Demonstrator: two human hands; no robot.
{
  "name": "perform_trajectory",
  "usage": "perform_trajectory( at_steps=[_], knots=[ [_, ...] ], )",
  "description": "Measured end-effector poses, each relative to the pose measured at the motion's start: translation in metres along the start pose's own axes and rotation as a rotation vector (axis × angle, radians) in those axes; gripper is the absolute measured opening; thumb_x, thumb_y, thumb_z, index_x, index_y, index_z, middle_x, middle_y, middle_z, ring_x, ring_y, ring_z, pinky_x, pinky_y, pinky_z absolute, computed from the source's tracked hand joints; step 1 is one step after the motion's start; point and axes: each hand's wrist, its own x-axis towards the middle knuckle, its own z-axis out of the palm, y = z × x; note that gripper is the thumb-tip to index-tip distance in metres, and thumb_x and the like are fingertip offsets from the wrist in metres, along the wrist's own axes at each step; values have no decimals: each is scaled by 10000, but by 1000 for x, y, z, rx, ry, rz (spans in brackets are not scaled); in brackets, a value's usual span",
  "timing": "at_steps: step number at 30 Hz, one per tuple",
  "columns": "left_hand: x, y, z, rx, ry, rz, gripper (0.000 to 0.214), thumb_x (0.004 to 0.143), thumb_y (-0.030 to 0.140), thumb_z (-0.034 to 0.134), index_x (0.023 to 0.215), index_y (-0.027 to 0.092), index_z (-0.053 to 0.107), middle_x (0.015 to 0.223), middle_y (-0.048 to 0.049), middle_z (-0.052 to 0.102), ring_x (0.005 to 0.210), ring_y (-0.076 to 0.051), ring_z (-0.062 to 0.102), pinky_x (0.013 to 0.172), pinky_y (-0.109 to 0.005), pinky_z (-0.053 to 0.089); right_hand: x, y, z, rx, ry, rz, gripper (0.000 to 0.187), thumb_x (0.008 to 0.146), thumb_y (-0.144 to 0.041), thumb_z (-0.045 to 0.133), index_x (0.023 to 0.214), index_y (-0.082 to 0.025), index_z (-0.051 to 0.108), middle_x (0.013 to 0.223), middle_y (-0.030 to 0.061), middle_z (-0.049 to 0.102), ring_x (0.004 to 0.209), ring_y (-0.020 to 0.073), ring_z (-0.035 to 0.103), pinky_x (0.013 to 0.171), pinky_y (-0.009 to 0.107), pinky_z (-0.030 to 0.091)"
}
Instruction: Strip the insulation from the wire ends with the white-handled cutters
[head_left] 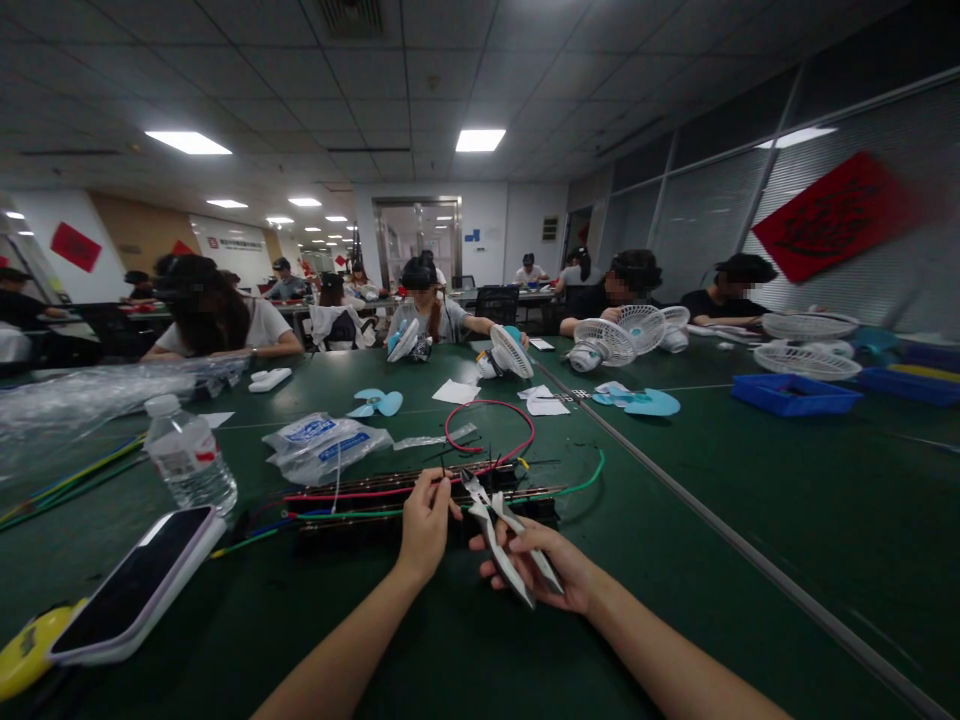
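My left hand (426, 525) is closed, its fingertips pinched at a thin black cable tie beside the wiring. In my right hand (562, 568) is a pair of cutting pliers (491, 540) with grey handles, spread apart. The jaws point away from me and lie close to my left fingertips. Just beyond both hands stretches a long black wiring assembly (315, 530) with copper-coloured strips. A red wire (531, 425) loops up behind it, and a green wire (589, 482) curves out to its right. A white tie (337, 478) sticks up at its left part.
To the left are a water bottle (191, 460), a phone (139, 585) and a yellow tool (30, 650). Plastic bags (326, 445) and a blue fan blade (375, 403) lie beyond the wiring. Blue trays (795, 395) stand at right; co-workers with fans sit across the table.
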Motion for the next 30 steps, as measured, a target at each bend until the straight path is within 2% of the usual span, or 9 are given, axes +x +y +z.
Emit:
perform_trajectory(
  at_steps=[4, 9, 15, 18, 21, 26, 28, 30],
  knots=[
    [0, -1, 0, 0, -12, -4, 215, 888, 362, 438, 915, 173, 535, 551, 52, 515, 503, -122, 549, 589, -235, 432, 0, 0, 0, 17, -29, -2, 118, 749, -185, 528, 859, -141, 529, 1138, 114, 591, 842, 187, 647, 764, 331, 494],
    [1, -6, 0, -3, -17, -28, 219, 873, 378, 456, 875, 175, 538, 526, 63, 492, 470, -108, 520, 543, -212, 419, 1, 2, -2, 19, -60, 7, 124, 725, -193, 526, 836, -139, 523, 1120, 129, 605, 823, 206, 656, 763, 349, 491],
    [3, -8, 3, -41, -16, -56, 247, 836, 422, 500, 814, 179, 540, 588, 55, 512, 434, -83, 488, 479, -191, 409, 0, 2, -1, 7, -11, 26, 90, 726, -192, 518, 789, -146, 473, 1038, 142, 649, 787, 222, 670, 732, 340, 491],
    [2, -8, 3, -46, -21, -63, 260, 826, 435, 511, 788, 178, 534, 590, 56, 506, 432, -81, 482, 471, -189, 402, 0, 1, 1, -16, 22, 58, 160, 739, -203, 539, 871, -148, 467, 1019, 152, 657, 799, 231, 670, 723, 344, 491],
    [2, -6, 3, -37, -37, -66, 255, 838, 427, 496, 798, 178, 534, 570, 61, 495, 442, -88, 482, 489, -198, 399, 1, 1, 2, -36, 70, 92, 292, 791, -263, 537, 1041, -140, 449, 1023, 164, 654, 825, 236, 667, 738, 359, 488],
    [7, 6, -5, 42, -148, -103, 299, 883, 428, 412, 848, 166, 552, 518, 47, 529, 516, -126, 522, 599, -243, 406, 1, 0, 3, -50, 110, 93, 431, 832, -342, 526, 1195, -169, 372, 1100, 159, 623, 870, 216, 657, 802, 383, 469],
    [6, 12, -11, 44, -225, -130, 305, 879, 434, 417, 881, 161, 553, 602, 13, 588, 612, -148, 562, 636, -258, 411, 0, 0, 3, -51, 89, 95, 448, 823, -344, 546, 1200, -177, 370, 1112, 154, 616, 879, 215, 655, 814, 388, 462],
    [0, 15, -18, 14, -310, -174, 286, 845, 423, 493, 951, 162, 541, 735, -22, 639, 735, -175, 597, 685, -272, 422, 2, 1, 5, -54, 57, 100, 454, 812, -351, 565, 1190, -179, 382, 1115, 153, 611, 887, 220, 652, 823, 398, 456]
  ],
)
